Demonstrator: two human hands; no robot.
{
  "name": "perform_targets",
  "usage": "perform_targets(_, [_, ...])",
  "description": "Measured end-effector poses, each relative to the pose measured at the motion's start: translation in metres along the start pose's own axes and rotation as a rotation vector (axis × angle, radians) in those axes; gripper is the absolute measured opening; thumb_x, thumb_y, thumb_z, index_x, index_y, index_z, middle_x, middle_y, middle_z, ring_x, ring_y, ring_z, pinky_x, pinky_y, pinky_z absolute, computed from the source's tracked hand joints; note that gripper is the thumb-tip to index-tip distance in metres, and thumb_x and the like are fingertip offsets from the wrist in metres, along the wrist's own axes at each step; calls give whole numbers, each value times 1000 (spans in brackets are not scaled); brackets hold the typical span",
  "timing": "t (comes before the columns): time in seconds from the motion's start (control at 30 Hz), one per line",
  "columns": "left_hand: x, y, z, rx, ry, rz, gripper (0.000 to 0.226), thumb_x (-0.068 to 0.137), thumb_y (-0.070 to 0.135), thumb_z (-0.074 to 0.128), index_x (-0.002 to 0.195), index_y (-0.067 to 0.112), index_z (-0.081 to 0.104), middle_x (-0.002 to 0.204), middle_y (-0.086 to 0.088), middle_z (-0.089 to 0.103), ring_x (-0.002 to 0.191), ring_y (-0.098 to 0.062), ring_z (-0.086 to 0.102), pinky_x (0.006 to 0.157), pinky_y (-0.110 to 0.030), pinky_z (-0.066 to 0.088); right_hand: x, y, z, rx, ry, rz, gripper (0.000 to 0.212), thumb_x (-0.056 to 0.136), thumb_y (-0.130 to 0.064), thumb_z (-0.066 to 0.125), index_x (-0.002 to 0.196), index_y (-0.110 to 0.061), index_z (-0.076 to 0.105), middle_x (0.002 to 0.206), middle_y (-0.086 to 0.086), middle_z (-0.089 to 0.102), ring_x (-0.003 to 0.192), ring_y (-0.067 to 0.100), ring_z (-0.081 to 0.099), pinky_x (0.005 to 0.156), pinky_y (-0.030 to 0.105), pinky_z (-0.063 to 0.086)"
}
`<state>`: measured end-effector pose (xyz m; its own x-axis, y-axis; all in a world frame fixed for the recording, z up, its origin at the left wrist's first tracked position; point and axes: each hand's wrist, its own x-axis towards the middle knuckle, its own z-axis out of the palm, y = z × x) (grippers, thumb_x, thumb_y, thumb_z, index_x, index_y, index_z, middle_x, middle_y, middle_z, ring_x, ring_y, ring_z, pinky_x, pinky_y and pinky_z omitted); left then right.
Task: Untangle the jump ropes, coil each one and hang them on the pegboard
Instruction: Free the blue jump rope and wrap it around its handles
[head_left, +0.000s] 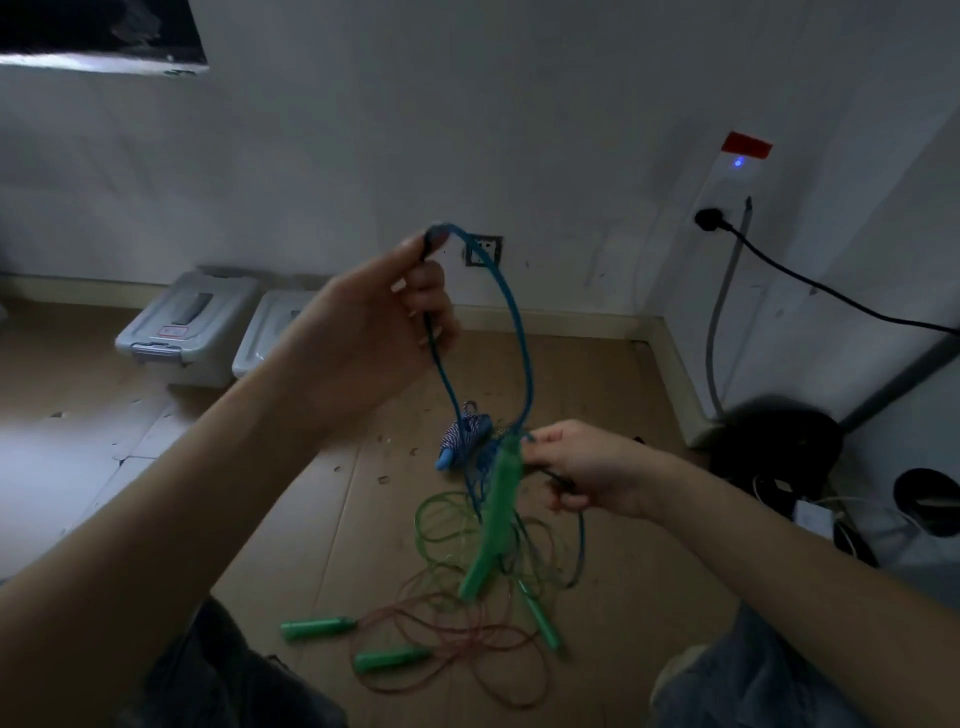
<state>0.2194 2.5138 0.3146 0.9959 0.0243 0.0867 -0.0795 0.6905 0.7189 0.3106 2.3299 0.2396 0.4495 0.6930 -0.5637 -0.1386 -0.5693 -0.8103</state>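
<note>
On the floor nearest the knees: green handles (318, 627) and loose red cord (467, 639), tangled. Above, right hand (582, 475) pinching blue rope (522, 332) beside a dangling green handle (496, 514); left hand (374, 317) gripping its raised loop. Untangling stage (no coiling yet). Next, probably: drawing blue free. Farther off, grey bins (184, 327).

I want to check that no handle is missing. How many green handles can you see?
4. One hangs by the right hand, three lie on the floor: left, lower middle, right. Others may be hidden in the tangle.
</note>
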Motion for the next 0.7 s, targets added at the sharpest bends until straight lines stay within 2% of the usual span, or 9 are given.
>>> perform_targets(0.1, [-1, 7, -8, 114, 88, -14, 15, 85, 23, 50, 85, 21, 64, 59, 11, 51, 50, 0, 47, 57, -15, 46, 1, 3, -1, -16, -40, 71, 26, 100, -14, 37, 84, -4, 54, 76, 14, 67, 30, 4, 35, 28, 14, 21])
perform_targets(0.2, [-2, -6, -27, 857, 456, -171, 18, 92, 12, 47, 87, 15, 64, 57, 4, 49, 47, -7, 43, 45, -14, 39, -3, -8, -15, 172, 30, -9, 25, 99, -12, 38, 83, -2, 56, 62, 12, 62, 29, 2, 33, 27, 12, 22])
perform_targets(0.23, [-4, -11, -34, 1169, 495, -293, 18, 93, 11, 47, 88, 14, 64, 61, 2, 50, 51, -10, 44, 46, -16, 39, -5, -13, -19, 205, 45, -69, 25, 99, -12, 39, 83, -3, 57, 59, 11, 60, 29, 2, 33, 27, 12, 22])
perform_targets(0.33, [-11, -24, -44, 1727, 251, -707, 30, 93, 21, 50, 122, 12, 55, 103, -6, 58, 88, -19, 56, 73, -26, 47, -13, -30, -24, 168, -27, -241, 22, 97, -17, 42, 86, -7, 59, 58, 6, 57, 31, 3, 31, 30, 12, 18])
perform_targets(0.4, [-13, -31, -42, 1636, 86, -689, 57, 86, 27, 62, 138, 21, 37, 136, -4, 46, 119, -18, 47, 98, -30, 40, -19, -37, -22, 138, -109, -333, 20, 92, -24, 48, 88, -8, 59, 58, 3, 57, 33, 3, 32, 33, 15, 16])
perform_targets(0.43, [-13, -36, -36, 1473, 28, -610, 62, 82, 26, 67, 137, 25, 38, 138, -1, 45, 123, -14, 46, 102, -30, 38, -21, -41, -21, 145, -134, -373, 22, 87, -28, 50, 89, -9, 59, 59, 2, 58, 33, 3, 33, 34, 16, 17])
perform_targets(0.53, [-7, -50, -25, 1259, -8, -309, 26, 82, 19, 67, 108, 24, 65, 108, 1, 66, 94, 0, 59, 87, -20, 47, -24, -48, -21, 201, -88, -464, 22, 85, -32, 51, 88, -12, 60, 65, 1, 64, 34, 4, 38, 34, 16, 19])
perform_targets(0.6, [0, -49, -27, 1235, 140, -190, 12, 85, 18, 62, 87, 26, 69, 92, 0, 72, 82, -4, 63, 82, -26, 49, -23, -47, -27, 136, 144, -475, 20, 94, -26, 48, 85, -14, 62, 75, 1, 69, 36, 6, 42, 31, 15, 22])
perform_targets(0.7, [1, -42, -40, 1260, 272, -114, 18, 87, 21, 59, 76, 31, 70, 84, -7, 71, 77, -14, 63, 81, -36, 53, -20, -40, -39, -61, 559, -440, 28, 99, -23, 40, 81, -18, 61, 90, -3, 66, 42, 9, 48, 33, 17, 29])
